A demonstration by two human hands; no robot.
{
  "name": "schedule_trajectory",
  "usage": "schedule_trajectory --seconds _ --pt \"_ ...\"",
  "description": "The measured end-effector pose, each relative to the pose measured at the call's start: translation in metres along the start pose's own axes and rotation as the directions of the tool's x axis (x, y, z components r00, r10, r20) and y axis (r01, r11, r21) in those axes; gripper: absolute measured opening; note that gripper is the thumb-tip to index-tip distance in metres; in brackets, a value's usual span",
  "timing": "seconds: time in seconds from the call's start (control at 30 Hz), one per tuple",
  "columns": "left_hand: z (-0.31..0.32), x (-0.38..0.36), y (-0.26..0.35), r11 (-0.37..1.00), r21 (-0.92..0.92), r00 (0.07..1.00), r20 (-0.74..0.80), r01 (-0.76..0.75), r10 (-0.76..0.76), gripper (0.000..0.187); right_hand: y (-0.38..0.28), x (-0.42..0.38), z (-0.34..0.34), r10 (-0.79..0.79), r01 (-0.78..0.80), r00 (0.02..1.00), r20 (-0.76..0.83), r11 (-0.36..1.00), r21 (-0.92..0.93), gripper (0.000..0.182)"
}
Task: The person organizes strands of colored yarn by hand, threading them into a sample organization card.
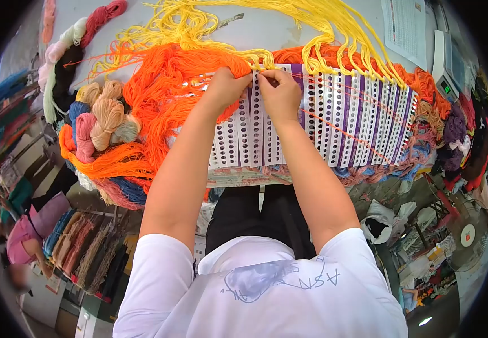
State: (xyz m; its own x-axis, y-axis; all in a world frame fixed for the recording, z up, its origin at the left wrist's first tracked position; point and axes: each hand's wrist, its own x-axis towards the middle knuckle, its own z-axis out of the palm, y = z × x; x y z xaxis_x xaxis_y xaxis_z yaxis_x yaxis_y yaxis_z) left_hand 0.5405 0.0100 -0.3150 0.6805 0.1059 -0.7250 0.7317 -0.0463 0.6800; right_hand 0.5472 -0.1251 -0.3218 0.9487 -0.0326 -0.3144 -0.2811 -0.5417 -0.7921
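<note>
Many white and purple cards (pixel 334 121) with rows of punched holes lie overlapped on the table in front of me. Yellow thread (pixel 348 34) hangs in loops from the top holes of the cards on the right. My left hand (pixel 230 87) is closed at the top edge of the cards, pinching something hidden between its fingers, beside a mass of orange thread (pixel 165 84). Close to its right, my right hand (pixel 280 93) is closed with thumb and finger together near the yellow thread; what they hold is too small to tell.
Skeins of peach, pink and blue yarn (pixel 106 115) sit left of the cards. A printed sheet (pixel 404 28) and a device with a green display (pixel 447 73) are at the upper right. A person in pink (pixel 21 239) is at the far left, by hanging yarns (pixel 86 242).
</note>
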Motion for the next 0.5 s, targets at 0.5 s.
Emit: schedule_trajectory --seconds 0.5 --pt "-0.035 -0.036 -0.005 0.775 -0.582 0.941 -0.337 -0.245 0.044 0.020 0.006 0.000 -0.042 -0.374 0.391 0.919 0.129 0.816 -0.425 0.014"
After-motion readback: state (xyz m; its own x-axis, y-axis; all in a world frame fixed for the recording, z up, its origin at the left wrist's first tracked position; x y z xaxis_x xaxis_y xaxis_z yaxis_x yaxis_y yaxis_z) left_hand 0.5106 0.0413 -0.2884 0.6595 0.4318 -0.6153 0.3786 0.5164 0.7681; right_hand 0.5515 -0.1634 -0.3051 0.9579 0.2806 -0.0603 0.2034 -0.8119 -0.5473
